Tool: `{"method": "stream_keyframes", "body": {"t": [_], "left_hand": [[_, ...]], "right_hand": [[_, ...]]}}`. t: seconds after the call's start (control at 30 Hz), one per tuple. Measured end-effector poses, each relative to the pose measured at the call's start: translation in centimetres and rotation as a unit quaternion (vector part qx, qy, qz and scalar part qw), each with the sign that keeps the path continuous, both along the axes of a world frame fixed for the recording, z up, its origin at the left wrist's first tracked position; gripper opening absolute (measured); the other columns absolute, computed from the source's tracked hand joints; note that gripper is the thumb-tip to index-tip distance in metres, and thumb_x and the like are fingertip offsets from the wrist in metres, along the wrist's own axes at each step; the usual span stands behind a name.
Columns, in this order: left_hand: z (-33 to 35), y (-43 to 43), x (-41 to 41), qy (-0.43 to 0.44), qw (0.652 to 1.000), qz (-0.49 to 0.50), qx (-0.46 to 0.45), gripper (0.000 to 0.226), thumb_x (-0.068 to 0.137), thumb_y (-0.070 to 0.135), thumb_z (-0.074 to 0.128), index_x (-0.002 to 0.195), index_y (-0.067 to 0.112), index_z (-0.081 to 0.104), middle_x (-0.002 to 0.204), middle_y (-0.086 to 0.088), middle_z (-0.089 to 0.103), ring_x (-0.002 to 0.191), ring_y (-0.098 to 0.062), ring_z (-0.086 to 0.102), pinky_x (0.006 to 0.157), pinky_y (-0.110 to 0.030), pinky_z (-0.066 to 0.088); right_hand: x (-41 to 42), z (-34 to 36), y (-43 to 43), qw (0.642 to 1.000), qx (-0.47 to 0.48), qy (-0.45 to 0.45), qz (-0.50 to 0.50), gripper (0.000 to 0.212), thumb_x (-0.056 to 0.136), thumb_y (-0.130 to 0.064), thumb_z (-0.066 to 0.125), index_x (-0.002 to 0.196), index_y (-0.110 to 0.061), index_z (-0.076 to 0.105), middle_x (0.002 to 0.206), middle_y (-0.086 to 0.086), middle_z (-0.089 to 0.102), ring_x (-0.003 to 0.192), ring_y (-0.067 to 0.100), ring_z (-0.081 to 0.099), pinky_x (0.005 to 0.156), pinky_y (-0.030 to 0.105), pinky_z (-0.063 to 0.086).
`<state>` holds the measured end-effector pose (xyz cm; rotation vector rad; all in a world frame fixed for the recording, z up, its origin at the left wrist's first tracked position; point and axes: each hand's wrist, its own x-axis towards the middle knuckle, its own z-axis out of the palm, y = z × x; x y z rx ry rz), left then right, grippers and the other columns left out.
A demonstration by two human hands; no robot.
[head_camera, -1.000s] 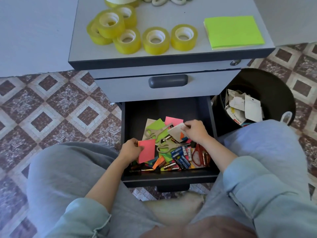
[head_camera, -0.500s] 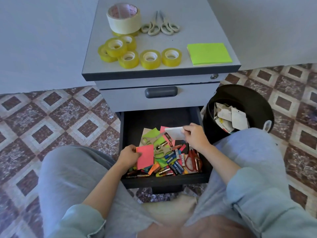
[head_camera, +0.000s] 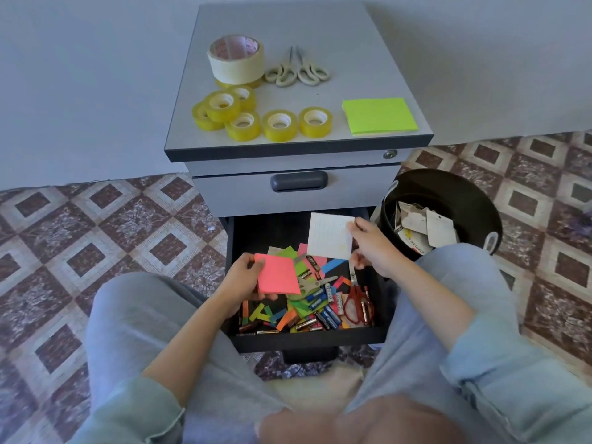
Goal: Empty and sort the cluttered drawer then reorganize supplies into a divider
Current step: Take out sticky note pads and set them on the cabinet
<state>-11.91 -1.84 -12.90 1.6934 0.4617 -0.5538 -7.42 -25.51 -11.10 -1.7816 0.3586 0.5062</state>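
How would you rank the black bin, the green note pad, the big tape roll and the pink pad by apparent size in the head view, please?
1. black bin
2. green note pad and big tape roll: too alike to rank
3. pink pad, though nearer the camera

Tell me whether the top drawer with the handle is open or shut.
Shut. The top drawer sits closed against the cabinet, no inside showing; only the lower drawer is pulled out, clutter exposed.

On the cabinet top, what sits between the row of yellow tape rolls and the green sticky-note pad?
Nothing: the head view shows bare grey cabinet top between the nearest yellow tape roll and the green sticky-note pad.
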Motion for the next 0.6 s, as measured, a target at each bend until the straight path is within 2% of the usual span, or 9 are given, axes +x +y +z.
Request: {"method": "stream_keyframes", "body": {"t": [0.17, 0.27, 0.4, 0.5, 0.6], "left_hand": [[3.8, 0.1, 1.7, -0.074, 0.997, -0.025, 0.013, 0.014, 0.097, 0.015, 0.048, 0.109, 0.008, 0.049, 0.092, -0.007, 0.061, 0.075, -0.014, 0.062, 0.049, -0.016, 0.051], [5.1, -0.3, 1.5, -0.105, 0.989, -0.105, 0.005, 0.009, 0.093, 0.016, 0.054, 0.094, 0.015, 0.063, 0.094, -0.003, 0.066, 0.085, -0.015, 0.063, 0.070, -0.018, 0.054], [5.1, -1.8, 0.9, -0.113, 0.975, -0.190, 0.008, 0.018, 0.088, 0.021, 0.061, 0.105, 0.017, 0.068, 0.117, 0.006, 0.061, 0.105, -0.014, 0.058, 0.095, -0.031, 0.045], [4.5, -3.5, 1.0, -0.132, 0.971, -0.200, 0.019, 0.015, 0.086, 0.017, 0.065, 0.099, 0.018, 0.072, 0.124, 0.012, 0.054, 0.115, -0.012, 0.049, 0.100, -0.035, 0.040], [3.8, -4.8, 1.4, -0.173, 0.964, -0.177, 0.098, 0.023, 0.085, 0.018, 0.067, 0.107, 0.012, 0.071, 0.124, 0.005, 0.058, 0.111, -0.011, 0.051, 0.096, -0.029, 0.041]], "right_hand": [[1.6, 4.1, -0.5, 0.995, 0.079, -0.053, -0.008, 0.018, 0.101, -0.016, 0.040, 0.118, -0.013, 0.048, 0.084, 0.012, 0.059, 0.047, 0.014, 0.050, 0.041, 0.021, 0.040], [1.9, 4.6, -0.4, 0.995, 0.067, -0.074, -0.007, 0.016, 0.100, -0.011, 0.043, 0.115, -0.012, 0.048, 0.082, 0.014, 0.060, 0.050, 0.015, 0.052, 0.045, 0.023, 0.043], [1.6, 4.6, 0.1, 0.995, 0.057, -0.082, -0.018, 0.019, 0.100, -0.012, 0.043, 0.118, -0.013, 0.047, 0.091, 0.017, 0.061, 0.055, 0.014, 0.055, 0.050, 0.023, 0.046], [1.4, 4.5, 0.5, 0.994, 0.061, -0.084, -0.016, 0.019, 0.099, -0.012, 0.044, 0.118, -0.014, 0.048, 0.094, 0.017, 0.063, 0.055, 0.014, 0.056, 0.050, 0.023, 0.048], [1.2, 4.4, 0.9, 0.993, 0.080, -0.080, -0.014, 0.016, 0.099, -0.011, 0.044, 0.115, -0.013, 0.048, 0.090, 0.019, 0.063, 0.050, 0.013, 0.056, 0.047, 0.022, 0.047]]}}
